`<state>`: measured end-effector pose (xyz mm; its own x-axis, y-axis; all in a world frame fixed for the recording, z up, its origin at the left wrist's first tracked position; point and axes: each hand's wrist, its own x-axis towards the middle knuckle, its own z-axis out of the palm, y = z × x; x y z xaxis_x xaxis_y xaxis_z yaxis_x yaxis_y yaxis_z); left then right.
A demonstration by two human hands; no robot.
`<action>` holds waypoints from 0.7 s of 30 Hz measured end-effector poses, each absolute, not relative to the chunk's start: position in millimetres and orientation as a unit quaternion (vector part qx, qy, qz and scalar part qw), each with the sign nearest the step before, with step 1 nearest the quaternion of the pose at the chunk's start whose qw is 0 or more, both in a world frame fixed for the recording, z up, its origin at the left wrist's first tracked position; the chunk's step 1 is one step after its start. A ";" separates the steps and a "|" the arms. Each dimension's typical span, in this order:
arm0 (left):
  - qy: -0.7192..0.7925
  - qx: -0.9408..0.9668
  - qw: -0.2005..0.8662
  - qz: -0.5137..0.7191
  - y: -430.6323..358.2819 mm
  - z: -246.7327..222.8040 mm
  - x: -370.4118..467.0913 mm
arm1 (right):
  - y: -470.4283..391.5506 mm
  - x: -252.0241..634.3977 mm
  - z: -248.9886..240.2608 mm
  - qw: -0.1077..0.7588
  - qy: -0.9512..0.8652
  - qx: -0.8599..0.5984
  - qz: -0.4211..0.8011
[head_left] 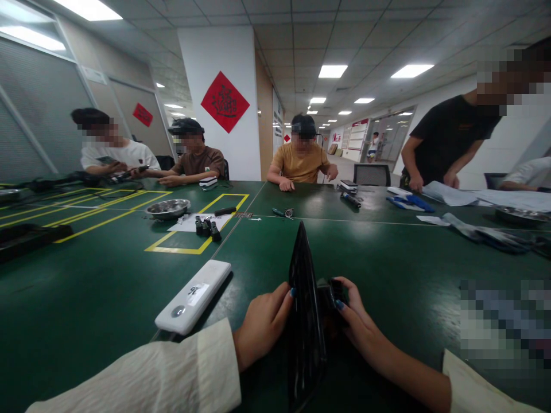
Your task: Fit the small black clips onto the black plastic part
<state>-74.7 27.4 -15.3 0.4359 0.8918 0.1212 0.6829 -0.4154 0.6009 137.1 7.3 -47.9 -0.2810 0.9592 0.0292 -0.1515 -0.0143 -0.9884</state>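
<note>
A thin black panel [305,321] stands nearly on edge above the green table, seen almost from its side. My left hand [263,324] pinches its left face near the middle, thumb and fingers closed on it. To the right of the panel, my right hand [359,324] is closed round a small black block-like part [330,293], which touches or sits very near the panel's right face. Whether the two are joined cannot be made out. Left of my left hand lies a white power bank [193,297] with a number label.
On the green table [107,298] are a metal bowl [167,209], small black parts [207,227] on white paper, pliers [283,213], and blue-white gloves [411,202]. Several people sit or stand around the far side. A black tray [32,238] lies at the left.
</note>
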 end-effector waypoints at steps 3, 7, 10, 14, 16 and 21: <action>0.489 0.816 0.220 0.218 27.1 -16.4 -75.8 | 7.1 136.5 -46.6 0.458 -0.528 -0.393 0.598; 0.484 0.818 0.222 0.220 27.1 -16.6 -75.7 | 7.7 137.3 -49.4 0.458 -0.530 -0.391 0.597; 0.479 0.816 0.233 0.222 27.8 -16.3 -75.0 | 7.8 138.1 -52.2 0.461 -0.531 -0.389 0.595; 0.485 0.813 0.244 0.212 27.7 -15.1 -75.1 | 8.1 137.9 -51.7 0.469 -0.529 -0.384 0.594; 0.487 0.814 0.234 0.213 27.2 -14.4 -75.6 | 8.7 137.5 -50.5 0.466 -0.526 -0.383 0.599; 0.480 0.819 0.229 0.214 27.2 -13.5 -75.8 | 10.3 136.8 -50.2 0.467 -0.519 -0.384 0.605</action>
